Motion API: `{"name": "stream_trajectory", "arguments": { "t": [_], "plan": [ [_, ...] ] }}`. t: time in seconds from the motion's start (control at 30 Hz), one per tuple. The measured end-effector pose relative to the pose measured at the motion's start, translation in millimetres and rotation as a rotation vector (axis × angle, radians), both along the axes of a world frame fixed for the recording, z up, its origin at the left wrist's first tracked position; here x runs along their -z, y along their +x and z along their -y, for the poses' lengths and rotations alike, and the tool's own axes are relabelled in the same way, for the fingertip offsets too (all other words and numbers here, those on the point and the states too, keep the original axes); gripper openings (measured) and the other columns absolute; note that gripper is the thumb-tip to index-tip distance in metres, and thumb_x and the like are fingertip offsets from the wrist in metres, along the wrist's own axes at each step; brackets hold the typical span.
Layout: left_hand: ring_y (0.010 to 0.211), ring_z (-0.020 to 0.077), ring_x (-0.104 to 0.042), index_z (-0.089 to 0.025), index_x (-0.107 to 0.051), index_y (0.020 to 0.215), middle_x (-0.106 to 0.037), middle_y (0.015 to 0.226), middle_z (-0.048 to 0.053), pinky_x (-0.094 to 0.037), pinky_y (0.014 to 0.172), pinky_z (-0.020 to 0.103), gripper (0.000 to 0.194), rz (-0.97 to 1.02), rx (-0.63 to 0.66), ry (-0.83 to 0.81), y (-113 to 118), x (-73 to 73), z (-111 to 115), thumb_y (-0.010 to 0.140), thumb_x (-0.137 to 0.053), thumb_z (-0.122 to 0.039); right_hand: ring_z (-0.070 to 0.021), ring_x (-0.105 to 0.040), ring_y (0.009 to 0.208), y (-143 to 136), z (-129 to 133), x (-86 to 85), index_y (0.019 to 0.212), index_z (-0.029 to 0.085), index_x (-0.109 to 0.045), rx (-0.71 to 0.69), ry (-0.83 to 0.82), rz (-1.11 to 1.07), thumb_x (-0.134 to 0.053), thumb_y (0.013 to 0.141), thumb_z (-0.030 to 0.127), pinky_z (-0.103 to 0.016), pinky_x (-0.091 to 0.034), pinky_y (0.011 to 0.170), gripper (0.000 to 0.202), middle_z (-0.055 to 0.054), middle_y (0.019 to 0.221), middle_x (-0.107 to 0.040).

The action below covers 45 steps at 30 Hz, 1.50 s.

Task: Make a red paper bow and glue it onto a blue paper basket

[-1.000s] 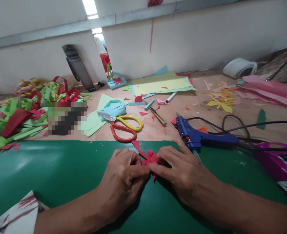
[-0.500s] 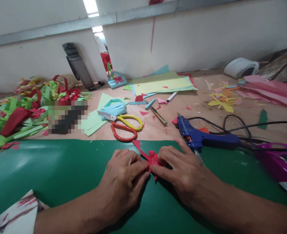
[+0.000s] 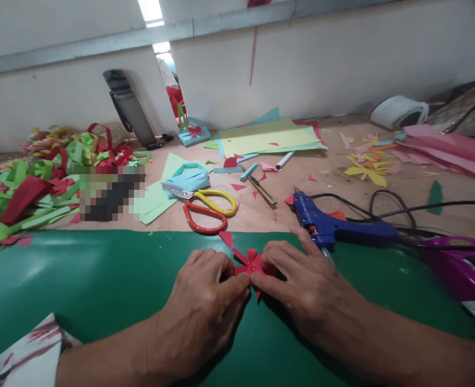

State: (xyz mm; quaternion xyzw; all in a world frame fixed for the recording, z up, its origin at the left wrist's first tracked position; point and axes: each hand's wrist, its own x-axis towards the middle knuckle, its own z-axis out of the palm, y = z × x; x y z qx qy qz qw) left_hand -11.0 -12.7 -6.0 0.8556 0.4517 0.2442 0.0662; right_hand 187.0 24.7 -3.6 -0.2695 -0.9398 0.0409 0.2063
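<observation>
White wall: rises behind the work area, crossed by a long grey metal rail.
Brown wooden tabletop: reaches to the wall, strewn with small red, pink and yellow paper scraps.
Glossy green sheet: covers the near part of the tabletop.
Heap of red, green and yellow folded paper pieces: lies on the tabletop, far left.
Left hand: thumb and fingers pinched closed on the left side of a small red paper flower.
Right hand: thumb and fingers gripping the flower's right side, index finger raised toward the glue gun.
Blue plastic glue gun with black cord: lies just beyond the right hand; whether they touch, I cannot tell.
Scissors with one yellow and one orange-red looped handle: lie ahead of the left hand, blades pointing left.
Flower: sits over the green sheet between both hands, petals spread, its lower part hidden by the thumbs.
Narrow red paper strip: slants from the flower toward the scissors, widening at its far end.
</observation>
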Motion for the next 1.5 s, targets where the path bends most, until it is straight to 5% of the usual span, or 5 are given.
{"name": "stream_trajectory", "arguments": {
  "t": [0.6,0.83,1.13,1.27,1.5],
  "plan": [
    [0.066,0.0159,-0.042,-0.019,-0.064,0.081,-0.05,0.072,0.003,-0.03,0.061,0.031,0.023,-0.007,-0.006,-0.026,0,-2.5,0,0.092,-0.044,-0.021,-0.0219,-0.051,0.083,-2,0,-0.5,0.094,0.021,-0.063,0.021,0.057,0.031,-0.047,0.088,0.014,-0.049,-0.027,0.092,0.018,-0.005,0.082,-0.058],
    [0.079,0.0177,-0.052,-0.02,-0.063,0.092,-0.059,0.087,0.004,-0.039,0.071,0.032,0.016,0.047,-0.071,-0.008,-18,-17.1,-10,0.089,-0.048,-0.017,-0.0225,-0.05,0.084,-2,-2,0.2,0.098,0.02,-0.063,-0.004,0.112,0.064,-0.046,0.087,0.012,-0.049,-0.028,0.092,0.022,-0.006,0.082,-0.059],
    [0.073,0.0165,-0.055,-0.018,-0.06,0.09,-0.06,0.08,0.003,-0.042,0.066,0.027,0.013,0.016,-0.154,-0.309,-31,-18.5,-16,0.087,-0.048,-0.015,-0.0213,-0.05,0.081,0,-3,-1.3,0.1,0.021,-0.063,-0.023,0.173,0.061,-0.04,0.087,0.007,-0.048,-0.029,0.089,0.03,-0.005,0.08,-0.058],
    [0.075,0.0176,-0.054,-0.018,-0.062,0.091,-0.06,0.083,0.003,-0.041,0.067,0.028,0.012,-0.127,-0.091,-0.241,-32,-18.2,-17,0.086,-0.052,-0.013,-0.0211,-0.05,0.08,1,-5,-0.6,0.102,0.021,-0.063,-0.042,0.156,0.077,-0.038,0.087,0.008,-0.05,-0.028,0.09,0.031,-0.005,0.081,-0.058],
    [0.069,0.0207,-0.044,-0.013,-0.06,0.092,-0.056,0.077,0.006,-0.034,0.062,0.036,0.019,-0.578,0.288,0.17,-31,-28.8,-14,0.092,-0.042,-0.013,-0.0197,-0.049,0.076,2,-6,-2.4,0.098,0.019,-0.062,-0.073,0.14,0.096,-0.035,0.088,0.007,-0.053,-0.026,0.094,0.031,-0.005,0.08,-0.055]
  ]
}}
